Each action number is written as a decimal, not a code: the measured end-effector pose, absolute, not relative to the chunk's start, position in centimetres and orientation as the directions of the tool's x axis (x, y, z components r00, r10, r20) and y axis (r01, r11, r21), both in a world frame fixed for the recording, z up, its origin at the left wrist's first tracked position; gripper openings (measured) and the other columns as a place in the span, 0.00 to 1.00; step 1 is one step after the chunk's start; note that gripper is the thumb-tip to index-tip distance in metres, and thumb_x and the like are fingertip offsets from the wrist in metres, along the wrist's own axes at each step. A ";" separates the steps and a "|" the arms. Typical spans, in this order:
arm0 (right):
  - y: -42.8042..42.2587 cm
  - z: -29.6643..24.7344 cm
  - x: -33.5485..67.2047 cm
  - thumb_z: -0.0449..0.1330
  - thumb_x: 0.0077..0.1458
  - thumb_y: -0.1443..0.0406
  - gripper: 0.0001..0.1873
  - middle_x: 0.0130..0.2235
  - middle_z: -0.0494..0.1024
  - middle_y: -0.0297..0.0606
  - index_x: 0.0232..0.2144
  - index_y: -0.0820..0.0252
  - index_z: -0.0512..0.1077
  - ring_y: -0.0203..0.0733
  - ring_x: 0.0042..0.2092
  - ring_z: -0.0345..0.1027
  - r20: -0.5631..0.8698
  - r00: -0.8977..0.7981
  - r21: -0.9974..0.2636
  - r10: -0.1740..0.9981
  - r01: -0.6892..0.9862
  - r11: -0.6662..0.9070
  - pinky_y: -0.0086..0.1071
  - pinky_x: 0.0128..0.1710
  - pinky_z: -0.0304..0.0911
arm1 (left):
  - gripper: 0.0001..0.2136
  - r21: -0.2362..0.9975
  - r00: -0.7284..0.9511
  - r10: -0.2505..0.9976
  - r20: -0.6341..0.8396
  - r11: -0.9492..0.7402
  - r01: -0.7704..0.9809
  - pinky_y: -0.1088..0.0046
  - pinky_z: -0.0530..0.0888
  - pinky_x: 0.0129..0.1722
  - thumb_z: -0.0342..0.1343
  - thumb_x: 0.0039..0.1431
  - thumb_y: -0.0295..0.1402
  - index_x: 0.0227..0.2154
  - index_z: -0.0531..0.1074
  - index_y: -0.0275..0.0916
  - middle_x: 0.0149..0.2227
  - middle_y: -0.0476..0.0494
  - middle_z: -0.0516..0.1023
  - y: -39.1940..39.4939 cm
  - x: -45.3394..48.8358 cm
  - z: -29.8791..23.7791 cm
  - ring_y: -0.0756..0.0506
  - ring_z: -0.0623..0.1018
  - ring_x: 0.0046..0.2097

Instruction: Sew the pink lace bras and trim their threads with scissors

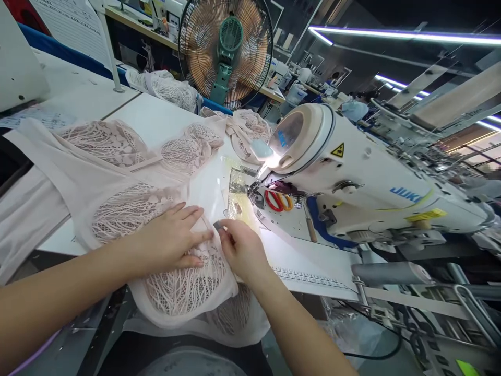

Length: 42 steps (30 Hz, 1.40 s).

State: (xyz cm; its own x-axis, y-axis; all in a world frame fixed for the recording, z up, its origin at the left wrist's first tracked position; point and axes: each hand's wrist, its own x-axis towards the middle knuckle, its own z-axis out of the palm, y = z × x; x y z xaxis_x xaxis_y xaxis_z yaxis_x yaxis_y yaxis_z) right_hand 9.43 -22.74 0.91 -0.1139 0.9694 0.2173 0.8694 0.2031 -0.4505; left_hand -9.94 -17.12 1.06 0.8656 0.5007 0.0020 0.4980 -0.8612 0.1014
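Observation:
A pale pink lace bra (188,292) lies over the table's front edge, its lower cup hanging down. My left hand (168,240) rests on the lace with its fingers spread and holds nothing. Close by on the right, my right hand (245,248) is closed in a pinch at the edge of the cup. A small flat grey piece (218,225) sticks out from its thumb and forefinger; its kind is not clear. Just beyond is the needle area of a white JUKI sewing machine (352,167), lit by its lamp, with the presser foot (254,190) over the bed.
Red-handled scissors (274,201) lie under the machine arm. More lace bra pieces (191,146) spread across the white table (136,117). A large fan (227,47) stands behind. A ruler strip (309,277) runs along the front edge, and a grey roller (391,272) sits at right.

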 end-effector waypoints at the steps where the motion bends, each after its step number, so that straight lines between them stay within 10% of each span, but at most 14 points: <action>1: -22.1 1.0 9.0 0.50 0.57 0.68 0.12 0.30 0.72 0.38 0.39 0.61 0.72 0.40 0.31 0.66 0.199 -0.112 -0.397 0.973 0.899 0.185 0.30 0.29 0.59 | 0.28 0.129 0.864 0.503 -0.004 -0.857 0.499 0.47 0.59 0.56 0.51 0.56 0.52 0.57 0.63 0.48 0.63 0.28 0.57 -17.2 -10.1 0.8 0.28 0.58 0.63; 26: -20.5 1.5 7.1 0.50 0.57 0.71 0.12 0.28 0.65 0.36 0.39 0.62 0.72 0.35 0.23 0.50 -0.071 -0.184 -0.031 0.980 0.983 0.182 0.29 0.22 0.42 | 0.24 0.317 0.856 0.516 -0.029 -0.808 0.497 0.47 0.56 0.59 0.54 0.56 0.48 0.53 0.68 0.45 0.66 0.29 0.49 -17.6 -10.0 0.4 0.28 0.46 0.66; 42: -21.2 1.8 7.7 0.50 0.58 0.69 0.13 0.28 0.64 0.35 0.41 0.61 0.73 0.37 0.27 0.59 -0.006 -0.158 -0.114 0.987 0.981 0.156 0.28 0.23 0.46 | 0.25 0.367 0.862 0.494 -0.115 -0.785 0.499 0.45 0.57 0.58 0.58 0.53 0.48 0.55 0.66 0.52 0.67 0.33 0.42 -17.3 -10.1 1.3 0.28 0.46 0.66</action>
State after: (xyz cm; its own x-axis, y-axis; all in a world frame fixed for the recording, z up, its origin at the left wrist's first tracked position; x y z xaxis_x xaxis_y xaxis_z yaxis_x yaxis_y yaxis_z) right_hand 7.68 -21.19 1.79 -0.1578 0.9874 -0.0061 0.9811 0.1561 -0.1140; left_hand -10.14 -17.34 1.32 0.8618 0.4940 -0.1151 0.4990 -0.7849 0.3672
